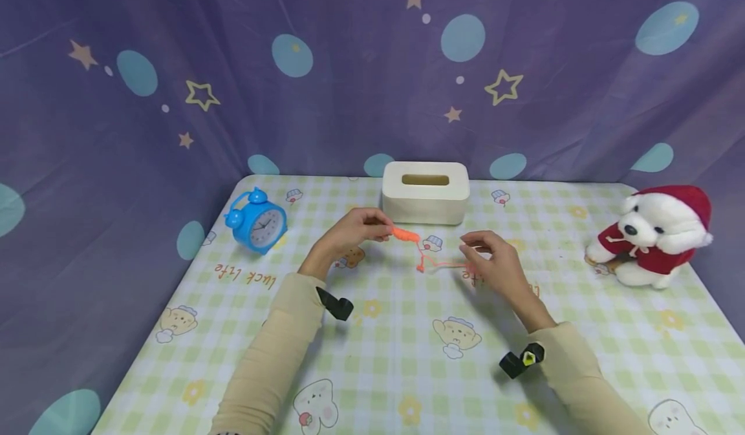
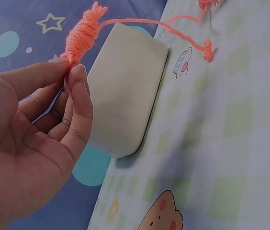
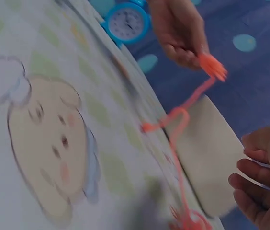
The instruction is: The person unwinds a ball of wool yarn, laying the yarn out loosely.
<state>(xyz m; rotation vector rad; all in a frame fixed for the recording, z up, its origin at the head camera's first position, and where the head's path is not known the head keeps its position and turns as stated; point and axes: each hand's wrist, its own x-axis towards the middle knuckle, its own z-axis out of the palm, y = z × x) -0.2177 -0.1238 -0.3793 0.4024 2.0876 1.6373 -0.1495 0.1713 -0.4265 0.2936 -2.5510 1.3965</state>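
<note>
My left hand (image 1: 356, 233) pinches one end of a wound bundle of orange yarn (image 1: 406, 235) between thumb and fingertips, above the table. From the bundle's other end hangs a strand (image 2: 140, 20) that forks. One branch ends in a small knot (image 2: 208, 51); the other runs to a looser tangle of yarn (image 3: 192, 223) near the right hand. Fingers loosely bent, my right hand (image 1: 499, 268) hovers to the right of the bundle, above the strand. In the right wrist view nothing shows between its fingers (image 3: 250, 189).
Behind the hands stands a cream tissue box (image 1: 425, 202). A blue alarm clock (image 1: 259, 223) is at the back left, and a white plush bear (image 1: 654, 238) in red sits at the right. A checkered cloth (image 1: 401, 351) covers the table; a purple curtain (image 1: 361, 112) hangs behind.
</note>
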